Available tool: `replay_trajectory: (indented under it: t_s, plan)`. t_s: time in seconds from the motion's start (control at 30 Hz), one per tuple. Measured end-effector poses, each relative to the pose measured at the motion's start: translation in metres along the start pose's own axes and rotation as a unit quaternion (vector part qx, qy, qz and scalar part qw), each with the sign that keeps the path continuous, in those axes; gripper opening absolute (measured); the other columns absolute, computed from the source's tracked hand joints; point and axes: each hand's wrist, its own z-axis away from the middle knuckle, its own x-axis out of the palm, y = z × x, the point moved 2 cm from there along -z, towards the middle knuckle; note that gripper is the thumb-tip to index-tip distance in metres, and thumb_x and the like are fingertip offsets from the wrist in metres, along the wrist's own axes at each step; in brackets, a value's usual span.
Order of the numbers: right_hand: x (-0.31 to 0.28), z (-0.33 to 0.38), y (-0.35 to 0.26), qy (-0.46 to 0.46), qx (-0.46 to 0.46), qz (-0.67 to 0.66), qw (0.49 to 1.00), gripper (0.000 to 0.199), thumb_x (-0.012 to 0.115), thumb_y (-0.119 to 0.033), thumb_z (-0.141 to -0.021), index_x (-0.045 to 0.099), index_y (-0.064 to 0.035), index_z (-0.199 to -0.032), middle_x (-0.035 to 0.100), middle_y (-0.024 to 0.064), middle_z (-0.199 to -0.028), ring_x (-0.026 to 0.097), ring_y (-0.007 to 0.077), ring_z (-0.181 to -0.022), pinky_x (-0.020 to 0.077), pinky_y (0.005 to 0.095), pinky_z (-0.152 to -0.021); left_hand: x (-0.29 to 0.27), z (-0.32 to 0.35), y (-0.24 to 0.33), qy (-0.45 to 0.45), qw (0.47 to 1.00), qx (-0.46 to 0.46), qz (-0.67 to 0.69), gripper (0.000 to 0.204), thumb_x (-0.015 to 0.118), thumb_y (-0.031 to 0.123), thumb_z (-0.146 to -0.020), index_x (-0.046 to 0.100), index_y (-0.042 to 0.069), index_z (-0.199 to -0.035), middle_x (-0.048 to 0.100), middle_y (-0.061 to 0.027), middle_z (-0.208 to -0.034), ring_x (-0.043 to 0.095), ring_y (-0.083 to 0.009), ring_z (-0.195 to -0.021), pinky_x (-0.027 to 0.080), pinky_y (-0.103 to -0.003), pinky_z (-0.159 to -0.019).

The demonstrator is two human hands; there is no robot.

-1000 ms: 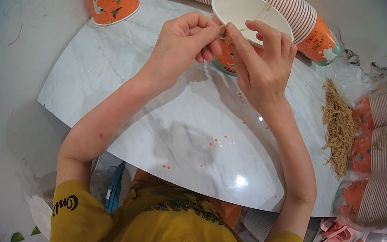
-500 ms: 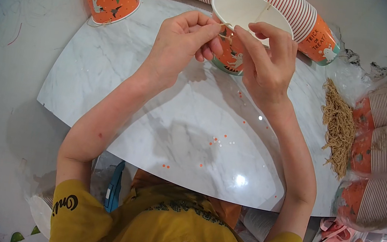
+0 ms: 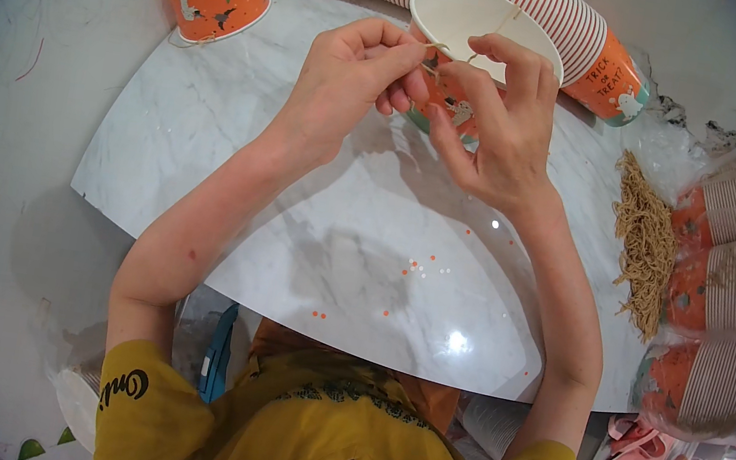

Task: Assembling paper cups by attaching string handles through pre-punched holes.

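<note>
Left hand (image 3: 353, 75) pinches string (image 3: 436, 45); cup (image 3: 475, 22) stands just beyond the fingertips. Right hand's (image 3: 511, 113) thumb and forefinger have parted, apparently easing their hold; whether others grip cannot be told.

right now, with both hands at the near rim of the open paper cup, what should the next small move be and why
Probably bring the right hand's thumb and index fingertip together on the twine by the paper cup's near rim: they stand apart, while the left hand seems to pinch that strand.
</note>
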Motion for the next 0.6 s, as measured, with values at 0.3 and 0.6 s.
replay_trajectory:
  t_s: [0.3,0.6]
  plan:
    - [0.0004,-0.0008,-0.0014,-0.007,-0.009,0.05,0.999,0.023,0.072,-0.015,-0.072,0.065,-0.0093,-0.093,0.054,0.0085,-0.116,0.05,0.0287,-0.104,0.0363,0.0419,-0.086,0.0002,-0.0003,0.0006,0.005,1.0,0.006,-0.01,0.016,0.063,0.02,-0.096,0.065,0.004,-0.093,0.063,0.0,-0.073,0.055,-0.0061,-0.066,0.043,-0.022,-0.061]
    - [0.005,-0.0005,-0.0032,0.011,-0.028,0.1,0.995,0.018,0.075,-0.014,-0.073,0.065,-0.0086,-0.087,0.056,0.0068,-0.11,0.052,0.0268,-0.102,0.0367,0.0415,-0.085,-0.0014,0.0006,0.0,0.017,1.0,-0.012,-0.005,0.017,0.065,0.022,-0.096,0.065,0.007,-0.09,0.057,0.0036,-0.068,0.047,-0.0043,-0.06,0.035,-0.021,-0.056]
